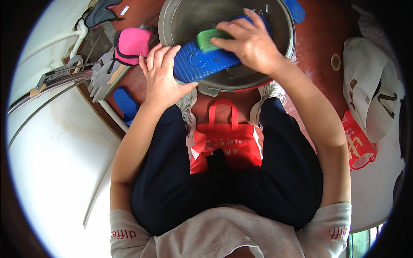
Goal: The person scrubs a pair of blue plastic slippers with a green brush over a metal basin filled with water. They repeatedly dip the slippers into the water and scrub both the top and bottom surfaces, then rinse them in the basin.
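Observation:
Over a grey plastic bucket (163, 24) with some water in it, my left hand (163, 72) grips the near left end of a blue slipper (200, 63), sole facing up. The slipper lies tilted across the bucket's opening, and its far end reaches towards the bucket's right side. My right hand (253, 43) holds a green scrubbing brush (206, 40) against the ribbed sole; the brush is slightly blurred. My fingers hide part of the brush and of the slipper.
A red bag (229, 138) lies between my feet. Left are a pink cloth item (134, 45), a mop (103, 72) and another blue slipper (124, 103). Part of a blue item (295, 11) shows behind the bucket. A whitish bag (364, 87) and a red bag (358, 145) lie right.

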`<state>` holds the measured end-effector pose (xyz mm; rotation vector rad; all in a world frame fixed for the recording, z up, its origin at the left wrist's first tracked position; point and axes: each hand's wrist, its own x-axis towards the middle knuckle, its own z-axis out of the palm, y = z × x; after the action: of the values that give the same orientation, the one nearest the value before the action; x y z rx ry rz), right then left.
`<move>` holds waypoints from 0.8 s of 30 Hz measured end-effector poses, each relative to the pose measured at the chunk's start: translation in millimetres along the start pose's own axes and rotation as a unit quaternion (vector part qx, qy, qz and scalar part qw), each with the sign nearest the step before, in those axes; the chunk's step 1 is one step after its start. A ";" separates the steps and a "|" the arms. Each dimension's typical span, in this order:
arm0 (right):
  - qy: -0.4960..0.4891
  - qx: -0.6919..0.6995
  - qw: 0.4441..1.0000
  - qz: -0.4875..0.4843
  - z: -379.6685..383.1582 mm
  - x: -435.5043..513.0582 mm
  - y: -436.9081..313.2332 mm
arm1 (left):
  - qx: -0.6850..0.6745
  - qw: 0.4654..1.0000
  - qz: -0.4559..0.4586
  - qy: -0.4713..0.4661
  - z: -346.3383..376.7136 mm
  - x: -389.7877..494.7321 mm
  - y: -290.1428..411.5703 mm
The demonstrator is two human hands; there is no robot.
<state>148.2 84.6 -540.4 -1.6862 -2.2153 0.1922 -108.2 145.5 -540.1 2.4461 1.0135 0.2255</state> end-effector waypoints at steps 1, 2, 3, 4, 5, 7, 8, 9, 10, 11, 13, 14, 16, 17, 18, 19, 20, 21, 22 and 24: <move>0.008 -0.043 0.999 -0.007 -3.4 -3.5 10.0 | 0.009 1.000 0.000 -0.002 -2.0 0.1 0.5; 0.041 -0.035 0.998 -0.022 -5.1 -8.1 14.3 | 0.004 1.000 0.002 0.008 -4.7 0.7 0.8; 0.058 -0.030 0.998 -0.007 -9.6 -12.4 20.8 | 0.001 1.000 0.007 0.019 -8.2 1.4 0.9; 0.064 -0.040 0.997 -0.002 -12.9 -14.5 27.0 | -0.001 0.999 0.012 0.029 -11.4 2.8 0.9; 0.067 0.009 0.998 0.001 -21.2 -20.6 30.2 | 0.000 0.999 0.000 0.032 -14.6 4.3 1.0; 0.110 0.033 0.993 0.022 -27.9 -20.8 31.7 | 0.002 0.999 -0.026 0.036 -21.5 6.7 -0.2; 0.111 0.031 0.993 0.024 -31.6 -20.1 31.2 | -0.019 0.998 -0.042 0.040 -24.3 7.2 -1.4; 0.110 0.041 0.993 0.030 -33.3 -18.5 27.9 | -0.028 0.998 -0.049 0.035 -27.1 6.5 -2.9; 0.108 0.051 0.992 0.036 -34.2 -16.7 24.0 | -0.055 0.995 -0.083 0.018 -28.1 7.8 -6.0; 0.106 0.061 0.992 0.043 -32.9 -13.4 20.4 | -0.087 0.990 -0.107 0.019 -28.4 8.5 -9.8; 0.096 0.078 0.992 0.026 -26.3 -7.7 12.4 | -0.177 0.958 -0.226 0.001 -24.0 7.7 -15.4; 0.099 0.038 0.994 0.019 -18.3 -3.1 8.4 | -0.204 0.947 -0.250 0.004 -20.9 7.7 -18.3; 0.077 -0.002 0.997 0.004 -5.0 1.7 4.1 | -0.219 0.934 -0.283 0.001 -16.3 7.1 -22.8; 0.084 0.001 0.996 0.015 1.3 2.7 3.0 | -0.209 0.933 -0.291 -0.005 -14.2 6.3 -23.3; 0.079 -0.001 0.997 0.016 6.8 2.9 3.1 | -0.192 0.929 -0.317 -0.006 -13.6 5.6 -23.6; 0.084 -0.003 0.996 0.021 12.3 2.5 2.9 | -0.214 0.939 -0.269 0.022 -12.1 4.3 -21.7; 0.088 0.000 0.996 0.022 16.0 1.7 3.9 | -0.228 0.943 -0.238 0.055 -9.3 2.2 -17.4; 0.070 -0.004 0.997 0.019 19.8 0.7 4.5 | -0.242 0.944 -0.206 0.087 -8.6 0.9 -13.7; 0.071 -0.002 0.997 0.020 22.0 -0.2 5.8 | -0.184 0.965 -0.172 0.076 -9.7 0.6 -11.1; 0.069 -0.001 0.997 0.021 25.0 -1.4 8.1 | -0.067 0.991 -0.103 0.054 -13.9 1.6 -6.6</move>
<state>147.0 88.1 -566.4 -1.6953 -2.0821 0.0813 -115.7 155.8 -531.2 2.2096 1.2468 0.3475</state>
